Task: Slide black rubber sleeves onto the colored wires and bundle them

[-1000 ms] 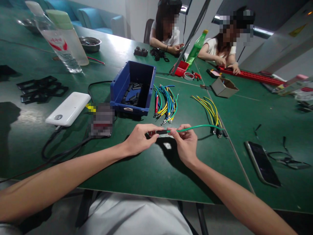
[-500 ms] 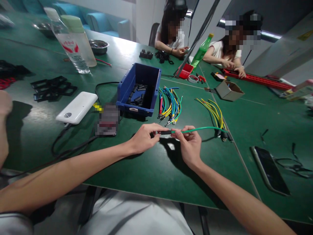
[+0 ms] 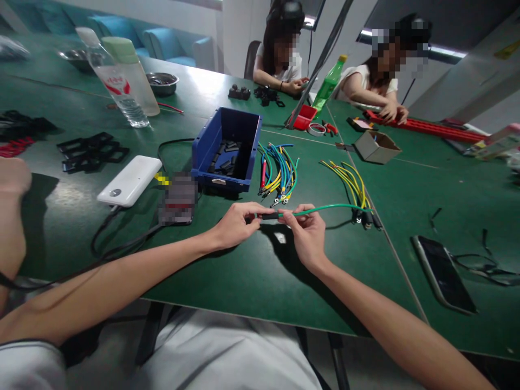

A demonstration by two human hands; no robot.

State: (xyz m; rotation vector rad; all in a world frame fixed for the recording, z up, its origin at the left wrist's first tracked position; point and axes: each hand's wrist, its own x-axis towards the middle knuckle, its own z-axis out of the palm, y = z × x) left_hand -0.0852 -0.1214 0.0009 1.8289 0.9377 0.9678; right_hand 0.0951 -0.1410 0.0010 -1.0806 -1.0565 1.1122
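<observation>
Between thumb and fingers, my left hand (image 3: 238,225) pinches the left end of a black sleeve (image 3: 270,216). My right hand (image 3: 305,233) is closed on a green wire (image 3: 331,206) where it meets the sleeve's right end. The wire's free part reaches right, over toward a bunch of yellow wires (image 3: 352,187) with black ends. Behind my hands lies a pile of blue, yellow and green wires (image 3: 282,173). A blue bin (image 3: 221,187) with black pieces inside stands behind my left hand.
To the left are a white power bank (image 3: 130,181), a dark blurred device (image 3: 179,197) and cables. A phone (image 3: 444,273) and glasses (image 3: 487,265) lie right. Two bottles stand back left. A small cardboard box (image 3: 377,147) sits back right. Two people sit across; an arm shows at far left.
The whole view has shifted slightly. Both hands keep their hold on the sleeve and green wire. The far right person's hands have come together over the red strip.
</observation>
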